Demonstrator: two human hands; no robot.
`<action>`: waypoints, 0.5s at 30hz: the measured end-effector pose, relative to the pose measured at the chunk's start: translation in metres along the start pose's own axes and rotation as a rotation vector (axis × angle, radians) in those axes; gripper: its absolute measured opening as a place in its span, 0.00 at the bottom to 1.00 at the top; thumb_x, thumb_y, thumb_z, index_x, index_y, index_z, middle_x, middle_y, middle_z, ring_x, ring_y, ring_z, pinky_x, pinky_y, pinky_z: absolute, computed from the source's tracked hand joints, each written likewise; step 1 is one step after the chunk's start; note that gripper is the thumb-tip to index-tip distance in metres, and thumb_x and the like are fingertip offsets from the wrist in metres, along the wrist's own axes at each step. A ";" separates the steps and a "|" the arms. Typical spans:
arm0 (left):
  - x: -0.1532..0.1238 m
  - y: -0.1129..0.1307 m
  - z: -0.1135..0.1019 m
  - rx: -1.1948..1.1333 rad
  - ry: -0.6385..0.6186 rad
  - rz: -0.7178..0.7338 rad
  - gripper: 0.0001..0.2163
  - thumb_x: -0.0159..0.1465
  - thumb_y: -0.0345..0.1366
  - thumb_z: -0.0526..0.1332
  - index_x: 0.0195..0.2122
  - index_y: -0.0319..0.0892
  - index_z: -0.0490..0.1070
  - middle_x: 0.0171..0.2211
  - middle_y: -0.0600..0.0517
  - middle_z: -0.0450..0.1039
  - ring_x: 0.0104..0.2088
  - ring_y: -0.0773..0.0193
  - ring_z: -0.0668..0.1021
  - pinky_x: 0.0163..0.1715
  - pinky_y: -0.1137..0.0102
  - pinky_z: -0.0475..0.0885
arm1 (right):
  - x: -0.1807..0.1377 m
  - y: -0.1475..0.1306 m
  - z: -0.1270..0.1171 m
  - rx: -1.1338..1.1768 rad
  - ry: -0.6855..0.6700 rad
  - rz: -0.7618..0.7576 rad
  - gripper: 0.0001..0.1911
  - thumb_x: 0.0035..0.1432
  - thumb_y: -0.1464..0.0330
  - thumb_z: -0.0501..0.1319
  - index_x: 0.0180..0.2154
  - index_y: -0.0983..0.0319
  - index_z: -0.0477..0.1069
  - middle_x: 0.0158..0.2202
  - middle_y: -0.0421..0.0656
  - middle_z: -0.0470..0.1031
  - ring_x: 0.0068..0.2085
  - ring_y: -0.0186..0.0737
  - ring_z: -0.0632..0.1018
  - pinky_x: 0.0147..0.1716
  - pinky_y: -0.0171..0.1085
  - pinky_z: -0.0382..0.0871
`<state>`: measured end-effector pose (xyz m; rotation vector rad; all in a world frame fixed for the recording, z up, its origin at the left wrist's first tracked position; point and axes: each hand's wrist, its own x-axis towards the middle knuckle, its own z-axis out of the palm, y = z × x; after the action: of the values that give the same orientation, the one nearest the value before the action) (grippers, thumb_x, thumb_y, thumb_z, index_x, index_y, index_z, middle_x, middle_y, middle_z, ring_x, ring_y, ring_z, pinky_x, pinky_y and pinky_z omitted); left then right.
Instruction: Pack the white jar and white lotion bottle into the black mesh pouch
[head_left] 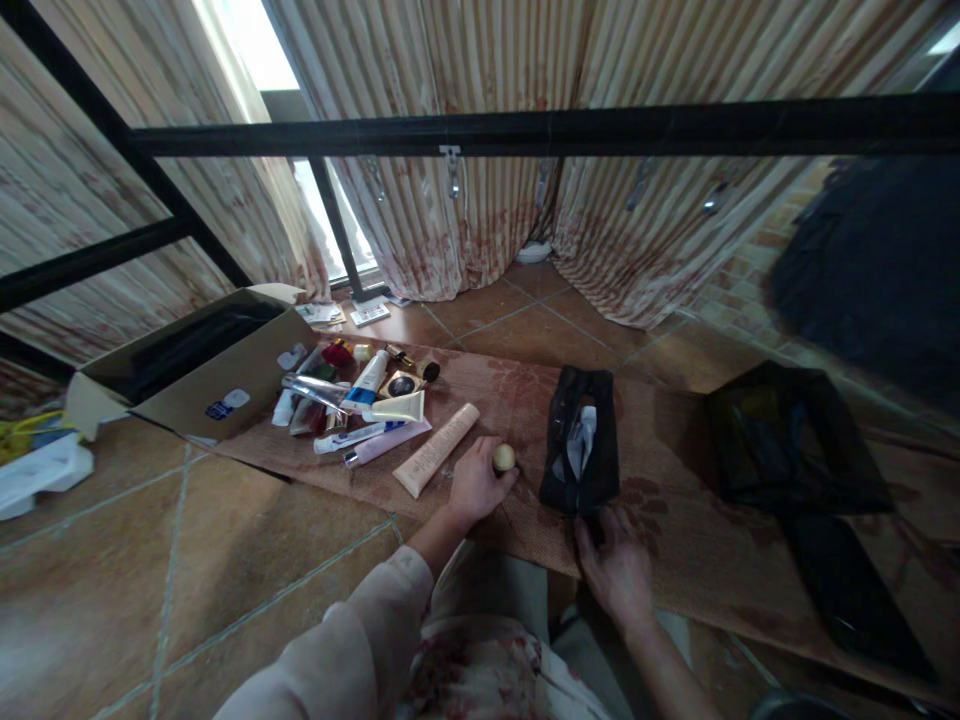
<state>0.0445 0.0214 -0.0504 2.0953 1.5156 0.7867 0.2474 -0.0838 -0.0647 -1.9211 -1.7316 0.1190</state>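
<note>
My left hand (480, 482) is closed on a small round jar with a pale yellow top (503, 458), just above the brown mat. Left of it lies a beige squeeze tube (436, 450). A black mesh pouch (551, 480) stands upright on the mat with its top open. Inside it is a white and grey tube (581, 440). At the pouch's near end is my right hand (616, 565), its thumb and fingers pinched at the lower edge; what they grip there is dark and partly hidden.
Several tubes and cosmetics lie in a pile (360, 395) on the mat (510, 390). Behind it, to the left, stands an open cardboard box (225, 375) with black contents. A second black mesh bag (795, 440) and a dark flat object (855, 590) lie at the right.
</note>
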 end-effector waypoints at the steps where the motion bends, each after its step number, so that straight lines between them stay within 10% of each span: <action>1: 0.000 0.000 0.000 -0.004 0.002 0.001 0.17 0.56 0.36 0.63 0.46 0.44 0.63 0.43 0.50 0.68 0.43 0.59 0.74 0.45 0.65 0.69 | 0.000 0.000 0.000 0.003 -0.005 0.004 0.13 0.61 0.59 0.50 0.32 0.60 0.64 0.34 0.45 0.69 0.32 0.40 0.70 0.30 0.37 0.62; 15: 0.000 0.000 0.000 -0.014 0.016 0.010 0.16 0.56 0.35 0.63 0.44 0.43 0.63 0.42 0.50 0.68 0.43 0.59 0.73 0.44 0.65 0.69 | 0.001 -0.003 -0.002 -0.026 -0.002 0.001 0.12 0.61 0.60 0.51 0.33 0.60 0.64 0.35 0.45 0.69 0.34 0.40 0.70 0.32 0.37 0.62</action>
<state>0.0450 0.0212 -0.0505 2.0929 1.5048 0.8168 0.2457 -0.0837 -0.0612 -1.9417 -1.7420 0.0994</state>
